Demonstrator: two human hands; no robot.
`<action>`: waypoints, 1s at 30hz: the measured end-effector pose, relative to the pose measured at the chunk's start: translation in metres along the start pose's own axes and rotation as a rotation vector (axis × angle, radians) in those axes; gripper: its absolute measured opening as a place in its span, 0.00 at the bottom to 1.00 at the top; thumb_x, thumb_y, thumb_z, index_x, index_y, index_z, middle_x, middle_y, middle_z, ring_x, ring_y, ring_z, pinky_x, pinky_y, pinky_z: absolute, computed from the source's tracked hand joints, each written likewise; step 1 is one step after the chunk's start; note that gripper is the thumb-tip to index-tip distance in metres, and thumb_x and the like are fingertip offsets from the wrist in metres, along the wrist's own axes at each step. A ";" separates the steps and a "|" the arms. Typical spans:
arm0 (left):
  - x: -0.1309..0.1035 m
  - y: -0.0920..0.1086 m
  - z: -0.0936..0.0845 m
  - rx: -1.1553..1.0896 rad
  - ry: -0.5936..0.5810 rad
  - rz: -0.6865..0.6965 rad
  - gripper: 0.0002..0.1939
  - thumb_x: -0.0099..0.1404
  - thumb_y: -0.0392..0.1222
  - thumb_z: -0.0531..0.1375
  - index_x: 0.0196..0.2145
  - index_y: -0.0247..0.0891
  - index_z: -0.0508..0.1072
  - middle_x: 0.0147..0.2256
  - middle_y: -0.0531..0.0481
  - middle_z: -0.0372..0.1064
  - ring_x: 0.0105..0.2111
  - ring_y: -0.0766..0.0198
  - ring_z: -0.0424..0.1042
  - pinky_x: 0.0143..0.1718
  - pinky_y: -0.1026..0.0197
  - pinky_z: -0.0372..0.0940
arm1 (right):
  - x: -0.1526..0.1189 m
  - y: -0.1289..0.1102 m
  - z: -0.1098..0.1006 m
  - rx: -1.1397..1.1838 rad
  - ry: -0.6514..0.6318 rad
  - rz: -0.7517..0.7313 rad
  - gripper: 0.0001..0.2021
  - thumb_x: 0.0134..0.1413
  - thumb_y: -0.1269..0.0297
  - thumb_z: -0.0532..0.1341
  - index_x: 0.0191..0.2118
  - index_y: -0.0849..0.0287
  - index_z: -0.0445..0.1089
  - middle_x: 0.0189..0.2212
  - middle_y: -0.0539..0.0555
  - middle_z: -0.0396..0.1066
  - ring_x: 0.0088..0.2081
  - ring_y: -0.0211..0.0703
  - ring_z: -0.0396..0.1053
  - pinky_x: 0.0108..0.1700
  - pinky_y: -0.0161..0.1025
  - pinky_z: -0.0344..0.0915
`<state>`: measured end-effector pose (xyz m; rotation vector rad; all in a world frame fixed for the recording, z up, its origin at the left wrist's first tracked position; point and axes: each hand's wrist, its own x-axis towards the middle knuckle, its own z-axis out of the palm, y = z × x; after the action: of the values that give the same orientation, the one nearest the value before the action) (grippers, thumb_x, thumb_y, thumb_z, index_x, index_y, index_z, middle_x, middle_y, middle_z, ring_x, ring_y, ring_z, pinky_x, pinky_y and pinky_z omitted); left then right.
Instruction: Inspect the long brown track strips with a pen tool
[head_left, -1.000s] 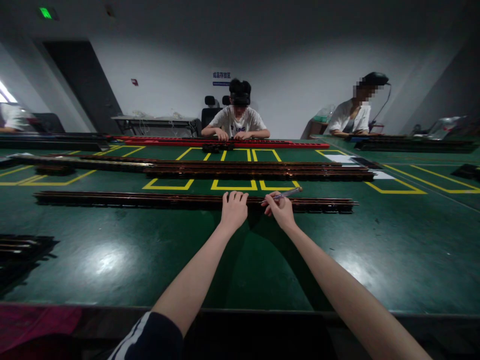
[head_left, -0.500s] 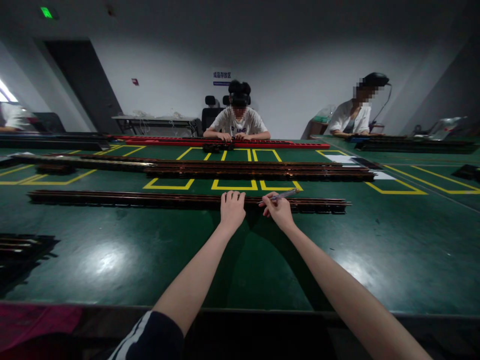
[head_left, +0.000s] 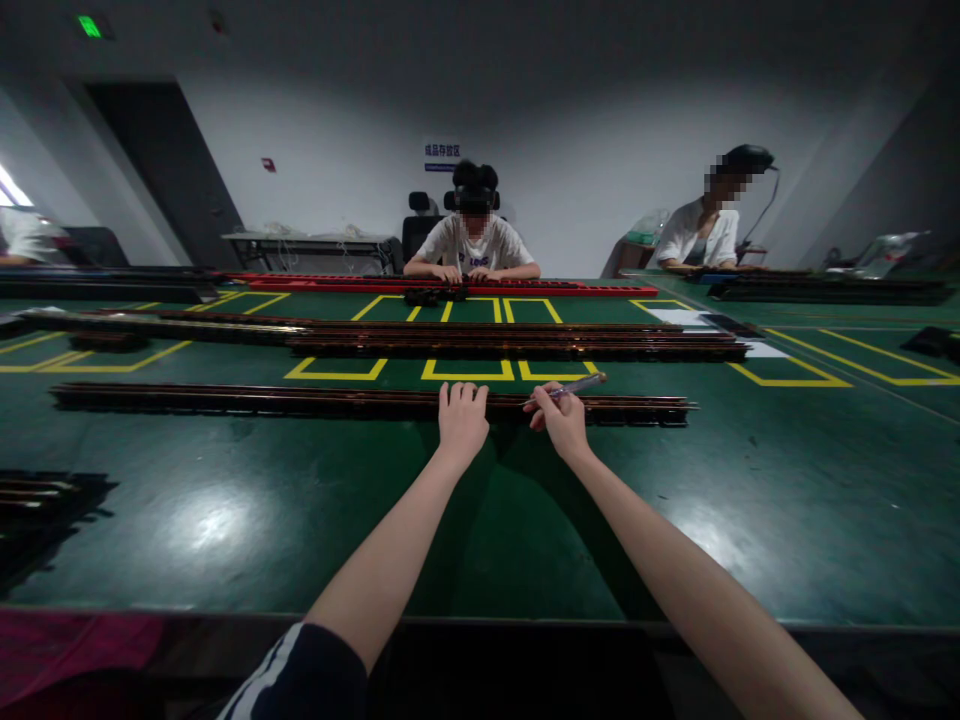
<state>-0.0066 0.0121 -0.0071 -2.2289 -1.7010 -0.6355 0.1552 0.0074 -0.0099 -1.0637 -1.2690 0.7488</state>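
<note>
A: Holding the long dark rail (head_left: 300,402) flat on the green table (head_left: 750,500): the left hand (head_left: 463,420) lies palm-down, fingers together, pressing on the rail near its middle. The rail runs left to right across the table, just short of the yellow floor-style markings (head_left: 469,372).

B: And the right hand (head_left: 561,418)?

A: Curled around a pen-like tool (head_left: 570,387), pinched between thumb and fingers, its tip down at the rail just beside the left hand. The tool's far end points up and to the right.

B: Notes on doing it well?

A: My judgement: keep the left palm weight straight down so the rail does not slide, and keep the two hands close so the tip works on a steadied stretch. Light tool pressure; the rail looks thin and long, likely to flex or twist.

B: Surroundings?

A: A stack of similar rails (head_left: 517,345) lies farther back, well apart. A person (head_left: 472,245) sits opposite at a red rail (head_left: 450,287).
</note>
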 end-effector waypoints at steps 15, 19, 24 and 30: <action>0.001 -0.004 -0.001 -0.101 0.012 0.057 0.24 0.62 0.27 0.47 0.52 0.34 0.71 0.50 0.41 0.70 0.55 0.55 0.65 0.64 0.44 0.49 | -0.001 -0.005 -0.001 -0.036 -0.021 0.002 0.20 0.49 0.44 0.60 0.28 0.58 0.63 0.19 0.49 0.71 0.14 0.34 0.65 0.15 0.29 0.61; 0.001 -0.005 -0.001 -0.155 -0.007 0.094 0.22 0.64 0.34 0.49 0.53 0.36 0.70 0.51 0.42 0.70 0.55 0.55 0.65 0.64 0.45 0.48 | 0.000 -0.004 -0.001 -0.040 -0.026 -0.009 0.20 0.49 0.44 0.60 0.28 0.58 0.63 0.19 0.50 0.71 0.15 0.34 0.65 0.15 0.30 0.61; 0.002 -0.004 0.000 -0.154 -0.037 0.090 0.22 0.64 0.43 0.51 0.54 0.36 0.69 0.52 0.41 0.69 0.55 0.52 0.64 0.63 0.42 0.48 | -0.001 -0.003 0.000 -0.010 -0.011 0.006 0.18 0.49 0.46 0.60 0.28 0.58 0.63 0.19 0.49 0.70 0.14 0.33 0.64 0.15 0.29 0.60; 0.002 -0.003 -0.002 -0.126 -0.064 0.082 0.23 0.66 0.47 0.50 0.54 0.37 0.68 0.51 0.41 0.70 0.53 0.52 0.66 0.61 0.43 0.52 | -0.002 -0.007 0.000 0.005 0.061 0.023 0.16 0.49 0.49 0.61 0.27 0.59 0.64 0.18 0.49 0.69 0.13 0.33 0.64 0.14 0.29 0.60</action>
<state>-0.0094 0.0140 -0.0047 -2.4166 -1.6309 -0.6766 0.1538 0.0036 -0.0041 -1.0908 -1.2044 0.7320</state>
